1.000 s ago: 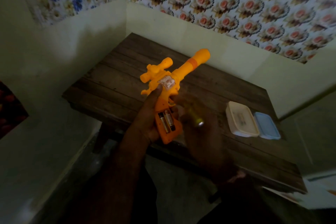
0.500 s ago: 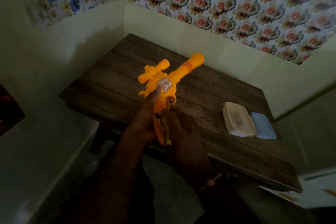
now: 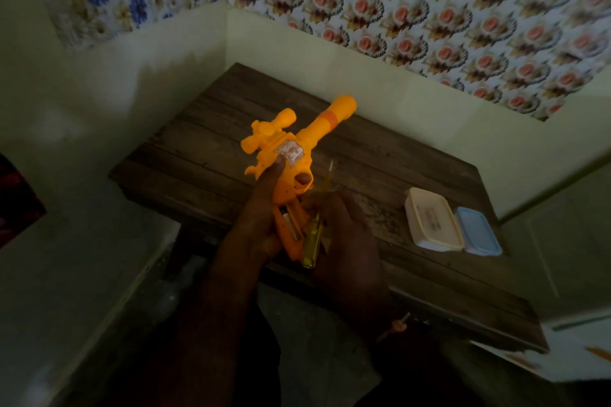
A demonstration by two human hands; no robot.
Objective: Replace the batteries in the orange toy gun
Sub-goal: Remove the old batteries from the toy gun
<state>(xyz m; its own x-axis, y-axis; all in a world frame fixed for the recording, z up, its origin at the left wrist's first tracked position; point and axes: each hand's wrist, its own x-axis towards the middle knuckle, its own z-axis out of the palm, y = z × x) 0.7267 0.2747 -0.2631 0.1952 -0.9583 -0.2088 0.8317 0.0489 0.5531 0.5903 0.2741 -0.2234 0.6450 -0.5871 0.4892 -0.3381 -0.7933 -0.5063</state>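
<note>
Together we hold the orange toy gun [image 3: 291, 168] above the near edge of the wooden counter [image 3: 205, 129], its barrel pointing up and away toward the far wall. Our left hand [image 3: 261, 208] wraps the handle from the left, thumb laid up along the body just below a worn sticker [image 3: 291, 153], so this grip is curled round the gun. One fingertip shows through the trigger opening. The battery compartment [image 3: 291, 225] in the handle is open toward us, and a silvery battery [image 3: 292, 226] shows inside it; we cannot tell whether more than one sits there. Our right hand [image 3: 344, 241] comes in from the right, fingers curled, holding a yellow-handled screwdriver [image 3: 312, 244] against the gun's handle. Its handle lies along the open compartment, and a thin shaft [image 3: 330, 168] sticks up past the fingers toward the far side. A string band [image 3: 396, 327] circles the right wrist. Well to the right on the counter rest two lidded plastic boxes, a cream one [image 3: 431, 221] and a blue one [image 3: 477, 230], touching side by side. Patterned wallpaper [image 3: 429, 10] covers the upper walls.
</note>
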